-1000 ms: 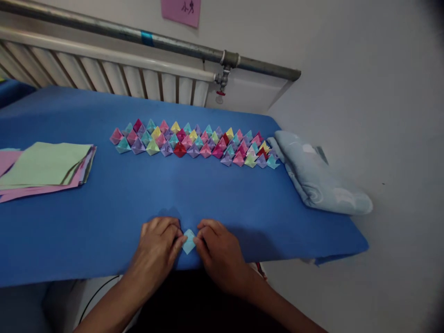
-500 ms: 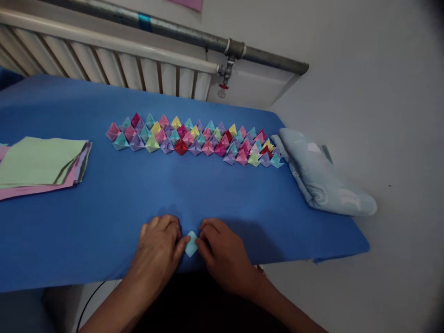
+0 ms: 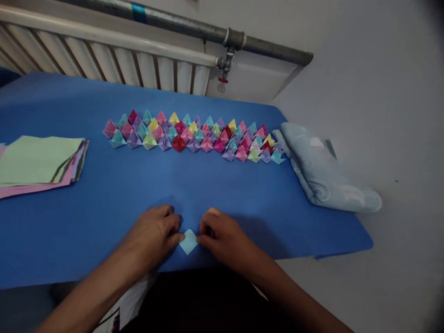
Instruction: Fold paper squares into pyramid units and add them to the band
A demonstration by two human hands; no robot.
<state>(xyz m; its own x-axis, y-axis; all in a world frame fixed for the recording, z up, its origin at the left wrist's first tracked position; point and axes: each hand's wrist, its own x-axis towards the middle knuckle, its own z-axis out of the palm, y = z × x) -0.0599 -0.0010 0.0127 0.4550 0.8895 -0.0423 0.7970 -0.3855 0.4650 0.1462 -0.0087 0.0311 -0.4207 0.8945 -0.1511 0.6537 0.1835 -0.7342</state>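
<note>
Farther apart now, left hand [image 3: 155,231] and right hand [image 3: 225,237], I see, pinch opposite corners of the blue paper [image 3: 188,243].

On the flat blue surface [image 3: 104,208], the small folded-paper diamond [image 3: 188,243] was pale turquoise; the pointed folded-paper pieces [image 3: 193,144] mixed pink, purple, yellow, turquoise and red.

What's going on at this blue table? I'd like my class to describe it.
A person's left hand and right hand hold a small light-blue paper diamond by its side corners, near the front edge of the blue table. Beyond them lie rows of colourful folded paper pieces. A stack of paper sheets, pale green on top, lies at the left, and a folded cloth at the right.
</note>
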